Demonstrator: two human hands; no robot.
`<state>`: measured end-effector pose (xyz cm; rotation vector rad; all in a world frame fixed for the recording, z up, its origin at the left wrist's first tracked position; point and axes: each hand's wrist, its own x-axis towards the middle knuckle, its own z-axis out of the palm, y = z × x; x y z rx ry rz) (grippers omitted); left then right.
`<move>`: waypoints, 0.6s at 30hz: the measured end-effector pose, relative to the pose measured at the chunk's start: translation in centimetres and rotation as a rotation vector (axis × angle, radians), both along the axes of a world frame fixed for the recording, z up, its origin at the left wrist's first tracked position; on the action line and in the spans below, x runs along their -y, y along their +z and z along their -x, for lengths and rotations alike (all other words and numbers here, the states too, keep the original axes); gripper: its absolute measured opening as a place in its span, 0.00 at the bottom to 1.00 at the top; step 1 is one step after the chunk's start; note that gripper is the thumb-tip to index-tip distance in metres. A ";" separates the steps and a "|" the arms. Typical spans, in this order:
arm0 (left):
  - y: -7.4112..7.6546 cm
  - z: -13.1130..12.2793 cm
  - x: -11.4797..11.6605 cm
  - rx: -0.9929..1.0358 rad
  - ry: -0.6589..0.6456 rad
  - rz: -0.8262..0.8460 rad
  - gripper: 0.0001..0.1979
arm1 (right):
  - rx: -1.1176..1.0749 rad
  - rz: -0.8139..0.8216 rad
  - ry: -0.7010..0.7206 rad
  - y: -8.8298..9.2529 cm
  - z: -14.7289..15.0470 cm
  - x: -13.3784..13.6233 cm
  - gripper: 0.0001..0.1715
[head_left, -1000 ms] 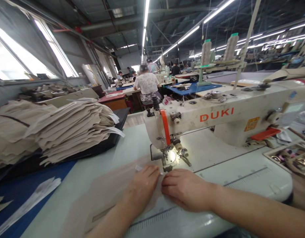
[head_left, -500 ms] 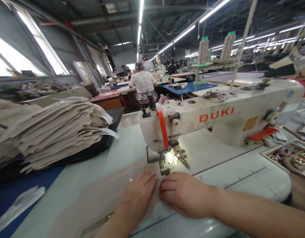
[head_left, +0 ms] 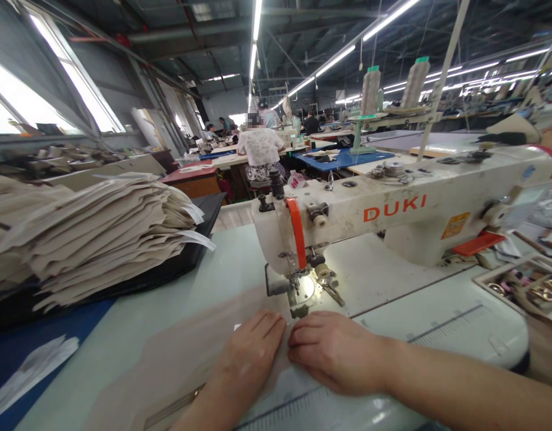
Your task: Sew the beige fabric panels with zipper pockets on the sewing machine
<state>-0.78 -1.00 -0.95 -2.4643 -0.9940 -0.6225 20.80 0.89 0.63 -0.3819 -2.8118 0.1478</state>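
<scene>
A thin beige fabric piece (head_left: 177,341) lies on the pale green table in front of the sewing machine (head_left: 348,209). My left hand (head_left: 253,347) is closed at the fabric's right edge, its fingers pressed together and thumb side toward the needle. Beside it, almost touching, my right hand (head_left: 325,347) pinches the same edge; the fingertips are partly hidden. Both hands are just in front of the presser foot (head_left: 298,282), which stands over a lit needle plate (head_left: 308,288). Partly behind my left forearm lies a metal tool (head_left: 175,407), its kind unclear.
A tall stack of beige fabric pieces (head_left: 109,239) rests on black material at left. White strips (head_left: 33,371) lie on blue material nearby. At right is a tray (head_left: 491,275) of metal rings and buckles. Thread cones (head_left: 370,93) stand behind the machine; a person (head_left: 260,146) sits farther back.
The view has shifted very slightly. Both hands and the fabric stay in the same place at the machine.
</scene>
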 end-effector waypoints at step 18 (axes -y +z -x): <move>0.6 -0.1 0.6 -0.033 0.015 0.107 0.16 | -0.031 -0.008 -0.277 0.4 0.8 -1.5 0.11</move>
